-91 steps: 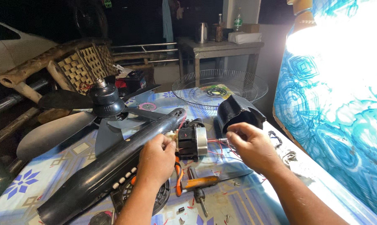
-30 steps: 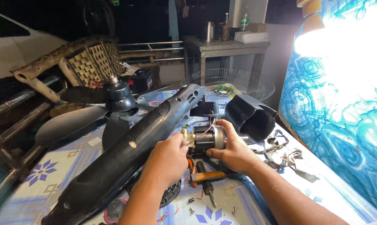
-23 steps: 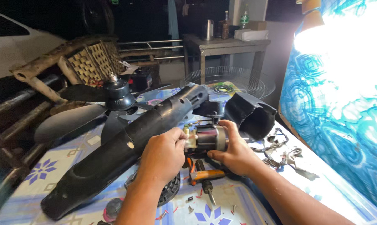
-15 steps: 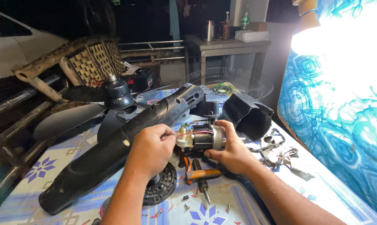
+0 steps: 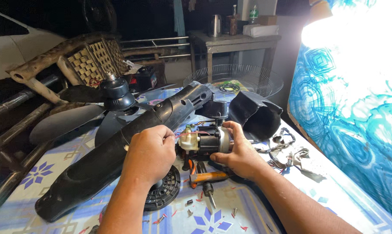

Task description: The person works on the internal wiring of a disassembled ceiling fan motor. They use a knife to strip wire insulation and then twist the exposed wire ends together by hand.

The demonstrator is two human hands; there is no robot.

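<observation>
On the tablecloth (image 5: 230,216) – pale, with blue flower prints and loose screws scattered about – both hands work a small fan motor (image 5: 204,141); right hand (image 5: 239,151) cups its metal end, left hand (image 5: 149,154) is curled at its wired end, touching the long black fan housing (image 5: 118,151); an orange-handled screwdriver (image 5: 206,177) lies just below; fan blades (image 5: 87,117) sit behind; dim room – wire grille (image 5: 248,78), grey table (image 5: 230,41) at back.
</observation>
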